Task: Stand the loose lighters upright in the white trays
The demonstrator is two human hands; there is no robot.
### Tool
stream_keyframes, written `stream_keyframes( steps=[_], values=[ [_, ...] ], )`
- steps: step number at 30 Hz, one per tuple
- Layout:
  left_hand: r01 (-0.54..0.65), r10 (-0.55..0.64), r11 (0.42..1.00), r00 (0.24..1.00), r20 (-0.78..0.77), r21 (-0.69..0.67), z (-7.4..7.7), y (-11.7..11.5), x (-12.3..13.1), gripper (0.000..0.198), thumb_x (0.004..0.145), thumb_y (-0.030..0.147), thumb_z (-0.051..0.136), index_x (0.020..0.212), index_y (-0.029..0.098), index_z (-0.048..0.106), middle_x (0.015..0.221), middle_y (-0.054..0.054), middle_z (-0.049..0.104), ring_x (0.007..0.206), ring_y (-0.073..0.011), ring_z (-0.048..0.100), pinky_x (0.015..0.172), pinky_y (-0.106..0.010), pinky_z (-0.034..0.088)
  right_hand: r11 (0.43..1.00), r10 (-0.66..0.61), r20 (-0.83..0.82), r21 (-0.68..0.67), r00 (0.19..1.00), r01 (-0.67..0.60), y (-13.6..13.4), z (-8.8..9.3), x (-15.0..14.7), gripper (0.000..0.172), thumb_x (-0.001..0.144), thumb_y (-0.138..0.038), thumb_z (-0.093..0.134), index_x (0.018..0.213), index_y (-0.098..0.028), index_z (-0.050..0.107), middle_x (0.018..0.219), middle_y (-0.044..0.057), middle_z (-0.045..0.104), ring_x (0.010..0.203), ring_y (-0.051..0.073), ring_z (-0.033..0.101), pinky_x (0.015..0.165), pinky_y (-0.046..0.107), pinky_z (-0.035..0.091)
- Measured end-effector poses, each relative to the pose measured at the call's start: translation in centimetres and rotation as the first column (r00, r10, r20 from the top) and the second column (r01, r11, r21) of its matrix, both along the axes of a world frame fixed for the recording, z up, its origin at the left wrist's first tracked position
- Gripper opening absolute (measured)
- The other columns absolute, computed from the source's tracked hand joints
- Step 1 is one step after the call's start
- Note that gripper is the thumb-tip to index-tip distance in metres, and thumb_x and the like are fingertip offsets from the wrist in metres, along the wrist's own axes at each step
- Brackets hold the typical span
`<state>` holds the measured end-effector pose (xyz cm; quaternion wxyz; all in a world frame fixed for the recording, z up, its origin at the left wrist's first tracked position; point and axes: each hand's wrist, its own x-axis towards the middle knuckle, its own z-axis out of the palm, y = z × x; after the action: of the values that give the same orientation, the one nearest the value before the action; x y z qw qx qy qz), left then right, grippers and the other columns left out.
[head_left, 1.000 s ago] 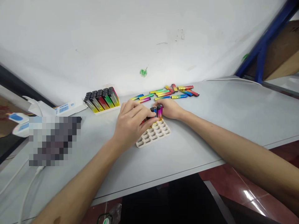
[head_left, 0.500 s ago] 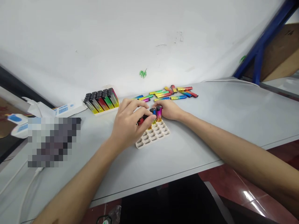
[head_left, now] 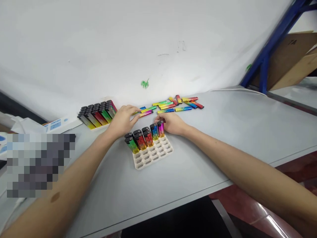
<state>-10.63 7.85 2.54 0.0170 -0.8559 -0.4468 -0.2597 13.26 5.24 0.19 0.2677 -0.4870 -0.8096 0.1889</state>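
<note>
Left hand (head_left: 122, 121) half-open, seemingly empty, at slim rainbow-metallic lighters (head_left: 146, 113); right hand (head_left: 173, 122) curled behind cream slotted tray (head_left: 153, 159), grip unclear. Likely loading; next pick needs pinching.

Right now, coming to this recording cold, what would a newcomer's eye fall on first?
Most striking, likely, are the colorful lighters standing in a pale tray at the center, rows of slots showing in front. The packed block of lighters near the wall at picture left comes next. Behind the tray, loose lighters lie scattered near the wall, with the left hand at their edge.
</note>
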Motion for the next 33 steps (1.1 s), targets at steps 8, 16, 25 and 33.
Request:
stream_keyframes(
  steps=[8,16,25,33],
  values=[
    [-0.019,0.025,0.999,0.984,-0.175,0.036,-3.3,2.1,-0.1,0.04,0.091,0.03,0.047,0.122,0.019,0.07,0.102,-0.013,0.065,0.104,-0.0306,0.058,0.094,-0.047,0.048,1.0,0.022,-0.026,0.007,0.999,-0.021,0.3,-0.2,0.0,0.015,0.093,-0.025,0.059,0.093,-0.018,0.072,0.087,0.003,0.075,0.077,0.016,0.064,0.068,0.026,0.042],
    [-0.161,0.149,0.985,0.975,-0.162,-0.059,-2.8,-2.0,-1.6,0.022,0.09,0.033,0.044,0.095,0.02,0.061,0.096,-0.009,0.062,0.094,-0.0274,0.06,0.085,-0.041,0.049,1.0,0.019,-0.031,-0.022,0.999,-0.02,0.1,-0.3,0.1,0.015,0.092,-0.026,0.059,0.093,-0.019,0.071,0.092,0.003,0.076,0.081,0.017,0.065,0.07,0.026,0.043],
    [-0.189,0.379,0.897,0.793,0.476,-0.399,-1.1,-6.8,-0.8,0.012,0.084,0.026,0.044,0.096,0.024,0.045,0.076,0.003,0.061,0.067,-0.0167,0.058,0.066,-0.03,0.044,0.978,-0.162,0.269,0.175,0.95,0.117,-0.9,0.4,0.0,0.03,0.09,-0.034,0.06,0.115,-0.02,0.07,0.124,0.016,0.063,0.118,0.034,0.053,0.099,0.048,0.042],
    [0.174,0.391,0.855,0.401,0.829,-0.488,-1.2,-5.9,-1.3,0.026,0.065,0.02,0.049,0.091,0.022,0.048,0.067,0.006,0.055,0.047,-0.0112,0.052,0.042,-0.024,0.037,0.986,-0.159,0.374,0.111,0.914,0.126,-2.5,-0.2,0.6,0.052,0.097,-0.043,0.043,0.143,-0.021,0.054,0.148,0.016,0.049,0.136,0.035,0.045,0.115,0.054,0.033]
  ],
)
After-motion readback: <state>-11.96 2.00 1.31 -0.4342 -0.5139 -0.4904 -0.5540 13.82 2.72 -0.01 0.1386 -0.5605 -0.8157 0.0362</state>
